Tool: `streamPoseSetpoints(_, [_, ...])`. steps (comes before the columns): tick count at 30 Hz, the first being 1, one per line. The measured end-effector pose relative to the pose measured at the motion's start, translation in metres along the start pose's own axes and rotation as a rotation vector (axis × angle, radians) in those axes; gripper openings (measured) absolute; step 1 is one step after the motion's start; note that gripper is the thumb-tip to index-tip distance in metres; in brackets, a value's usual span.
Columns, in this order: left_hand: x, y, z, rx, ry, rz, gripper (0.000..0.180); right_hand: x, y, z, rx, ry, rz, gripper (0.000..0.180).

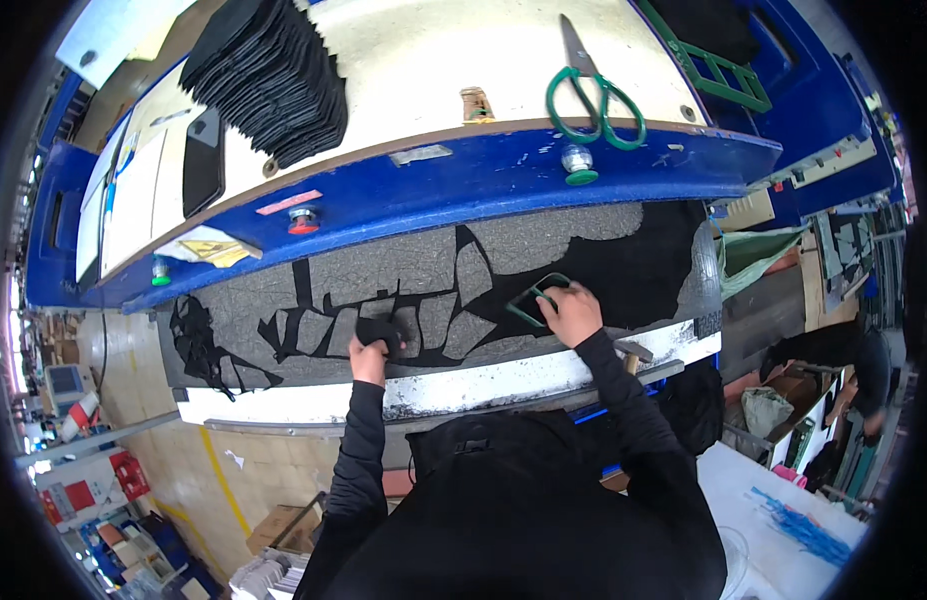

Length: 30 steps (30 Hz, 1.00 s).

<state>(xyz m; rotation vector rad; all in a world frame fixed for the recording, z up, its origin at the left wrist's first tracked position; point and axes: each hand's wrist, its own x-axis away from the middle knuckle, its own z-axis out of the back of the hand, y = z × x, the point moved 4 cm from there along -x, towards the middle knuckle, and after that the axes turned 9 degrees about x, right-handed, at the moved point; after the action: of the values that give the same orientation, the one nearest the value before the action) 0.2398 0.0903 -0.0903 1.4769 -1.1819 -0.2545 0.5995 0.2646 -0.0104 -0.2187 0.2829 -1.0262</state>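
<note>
Black sheet material (623, 265), thin and floppy by the look of it, lies spread over the grey, speckled cutting bed (383, 270) of a blue press machine (463, 185), already riddled with cut-out gaps where the grey shows through. The person's right hand (571, 312) rests closed over a green metal cutting die (535, 298), an open frame shaped like a rounded quadrilateral, lying flat on the uncut black area toward the right of the bed. The left hand (371, 348) is well apart from it, fingers closed on a small black cut piece (381, 330) near the front edge of the bed. From where I stand the sheet seems soft and light, likely to drape and wrinkle if lifted by one corner, so it would be best shifted by sliding it flat with a palm or by taking an edge with both hands. The die looks stiff and heavier, with a sharp lower rim I would guess, so its upper rim is the safe place to grip. The leftover webbing at the left end (198, 345) looks stringy and easy to tear. Up on the cream-coloured machine top (433, 60) sit a stack of black cut pieces (268, 75) and green-handled scissors (593, 95).
</note>
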Motion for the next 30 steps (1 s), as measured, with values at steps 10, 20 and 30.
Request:
streamPoseSetpoints(10, [0.024,-0.031,-0.117,-0.321,-0.220,-0.040,0.030,0.010,-0.022,0.007,-0.153,0.067,-0.182,0.018])
streamPoseSetpoints(20, [0.020,-0.011,-0.131,-0.737,-0.271,-0.108,0.026,-0.035,-0.008,-0.007,-0.150,-0.356,0.200,0.017])
streamPoseSetpoints(30, [0.044,-0.031,-0.145,-0.539,-0.282,-0.246,0.026,0.048,-0.011,-0.052,-0.405,0.077,-0.408,0.018])
